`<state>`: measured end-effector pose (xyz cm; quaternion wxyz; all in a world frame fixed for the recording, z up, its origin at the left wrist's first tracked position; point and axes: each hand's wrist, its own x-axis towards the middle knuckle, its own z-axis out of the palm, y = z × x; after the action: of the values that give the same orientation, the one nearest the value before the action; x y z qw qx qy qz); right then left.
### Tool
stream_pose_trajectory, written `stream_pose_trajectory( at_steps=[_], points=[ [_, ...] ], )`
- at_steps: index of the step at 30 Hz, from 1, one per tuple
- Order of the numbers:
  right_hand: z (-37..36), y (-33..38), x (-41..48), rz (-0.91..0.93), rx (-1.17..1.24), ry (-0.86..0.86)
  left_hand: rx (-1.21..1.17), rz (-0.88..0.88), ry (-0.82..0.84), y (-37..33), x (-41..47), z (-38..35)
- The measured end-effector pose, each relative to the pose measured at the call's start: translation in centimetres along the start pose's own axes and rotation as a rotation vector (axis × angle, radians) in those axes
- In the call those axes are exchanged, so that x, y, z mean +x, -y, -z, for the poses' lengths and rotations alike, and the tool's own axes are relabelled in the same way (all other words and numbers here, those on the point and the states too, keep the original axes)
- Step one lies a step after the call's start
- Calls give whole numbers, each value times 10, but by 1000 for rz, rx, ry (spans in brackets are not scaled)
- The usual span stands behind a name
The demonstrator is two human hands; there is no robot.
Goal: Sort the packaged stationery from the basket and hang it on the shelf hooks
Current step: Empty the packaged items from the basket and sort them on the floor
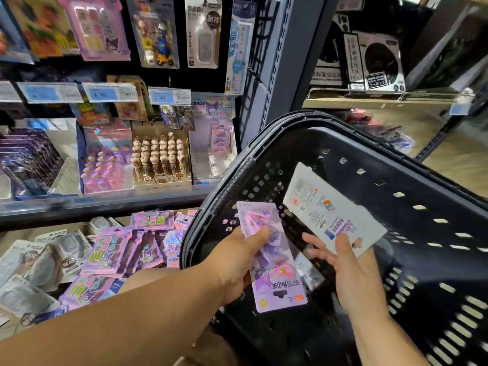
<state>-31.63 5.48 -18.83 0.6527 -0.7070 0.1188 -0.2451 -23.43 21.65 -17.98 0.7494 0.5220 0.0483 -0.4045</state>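
A black perforated basket (412,180) tilts toward me at the right. Over its near rim my left hand (237,262) grips a purple cartoon packet (274,276), thumb on its front. My right hand (351,270) holds a white card-backed packet (324,207) by its lower corner, thumb on top and printed back facing up. Another small packet (310,273) lies in the basket under the hands. Packaged stationery (203,33) hangs on hooks on the shelf above at the left.
A low ledge at the lower left holds a heap of purple packets (118,249) and grey packets (39,262). Above it sit display boxes of pens (161,157) and price tags (111,92). A grey upright post (287,54) divides this shelf from boxed goods (377,62) on the right.
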Motion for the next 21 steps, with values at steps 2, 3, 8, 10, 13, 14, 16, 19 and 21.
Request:
stream_pose_trajectory(
  at_steps=[2, 3, 8, 10, 13, 14, 16, 19, 21],
  points=[
    [7, -3, 1, 30, -140, 96, 17, -17, 13, -4, -1, -4],
    [9, -5, 0, 35, -185, 150, 32, -33, 25, -6, -1, -5],
    [8, -2, -4, 145, -346, 344, 86, -45, 66, -15, -2, -8],
    [9, -4, -2, 172, -316, 417, 105, -31, 82, -17, -4, -6],
    [5, -5, 0, 199, -256, 506, 115, -41, 104, -21, -8, -2],
    [3, -4, 0, 160, -212, 521, 111, -45, 116, -23, -9, -1],
    [-2, -1, 0, 162, -193, 510, 107, -43, 136, -23, -10, 2],
    [-7, -1, -1, 192, -230, 494, 146, -74, 93, -19, -7, 8],
    [-5, -6, -3, 36, -60, 495, 209, -100, 47, -15, -6, 11]
  ],
)
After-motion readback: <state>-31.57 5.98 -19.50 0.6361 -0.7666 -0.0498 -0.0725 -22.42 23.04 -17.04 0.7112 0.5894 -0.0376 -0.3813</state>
